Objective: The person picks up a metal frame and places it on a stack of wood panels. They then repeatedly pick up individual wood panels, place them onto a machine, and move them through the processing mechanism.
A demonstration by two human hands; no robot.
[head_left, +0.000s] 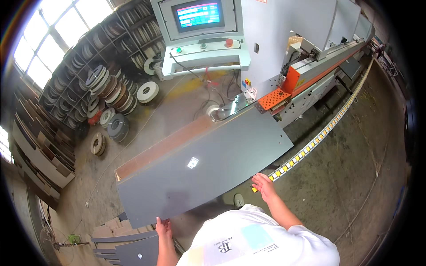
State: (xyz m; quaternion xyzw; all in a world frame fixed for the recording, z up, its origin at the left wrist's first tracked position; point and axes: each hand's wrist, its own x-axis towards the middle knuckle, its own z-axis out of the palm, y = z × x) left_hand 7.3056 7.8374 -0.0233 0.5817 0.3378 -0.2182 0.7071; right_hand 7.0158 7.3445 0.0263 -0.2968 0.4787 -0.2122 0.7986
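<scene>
A long dark grey panel [230, 153] with a small white label lies slantwise in front of me, its far right end beside the machine's orange guard. At the panel's near left edge, my left hand [163, 227] is closed on the board, thumb at the rim and the other fingers partly hidden. Farther right, my right hand [265, 185] is at the near edge with fingers stretched out and apart; its fingertips are at or just beside the rim. A brown support strip [164, 148] shows along the panel's far side.
The machine's orange guard [275, 99] and long roller track [328, 128] are at the right. A control console [204, 42] with a lit screen stands ahead. Rolls of edge banding [117, 126] fill the left floor and racks. More grey panels [137, 250] are stacked at lower left.
</scene>
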